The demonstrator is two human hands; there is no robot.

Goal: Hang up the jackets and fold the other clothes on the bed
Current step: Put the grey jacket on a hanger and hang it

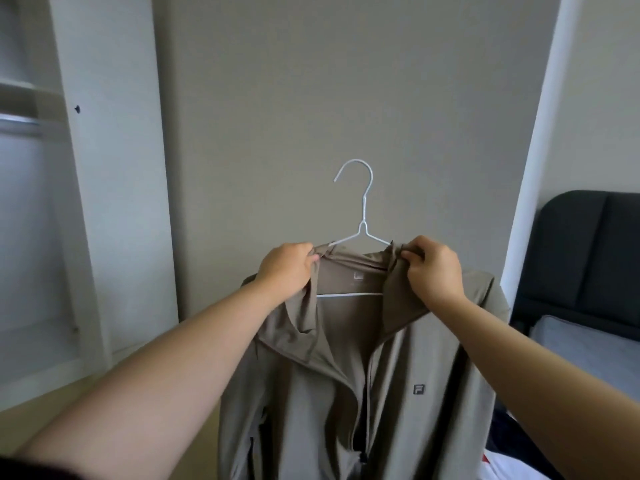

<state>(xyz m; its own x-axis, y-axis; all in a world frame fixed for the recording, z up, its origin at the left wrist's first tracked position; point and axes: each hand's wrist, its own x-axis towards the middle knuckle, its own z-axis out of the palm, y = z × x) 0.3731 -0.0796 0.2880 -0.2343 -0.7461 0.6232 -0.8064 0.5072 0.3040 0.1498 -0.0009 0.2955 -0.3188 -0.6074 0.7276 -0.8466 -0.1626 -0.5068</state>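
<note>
Taupe zip jacket [398, 393] is on a white wire hanger [363, 202], held up in the air in front of a grey wall [346, 81] and not hung on anything. The hanger's hook is free and points up, and its lower bar shows inside the neck opening.

Left hand [289, 268] has fingers curled, pinching the collar fabric at the hanger's left shoulder end. Right hand [433, 268] is the same on the other side, fingers bunched on the collar at the right shoulder end. Both arms reach forward, forearms bare.

The jacket front faces the camera with the zipper [367, 375] partly open at the top and the collar flopped outward. There is a small dark square logo [418, 389] on the chest. The lower hem is out of view.

White open wardrobe [114, 168] stands at left, with a metal rail [17, 121] visible inside near the frame edge. At right is a dark padded headboard [588, 254] with the bed [588, 351] below it, under grey bedding. Near the bed's close edge, behind the right forearm, lies a bit of dark and white-red fabric [512, 465] — cannot tell what garment.
</note>
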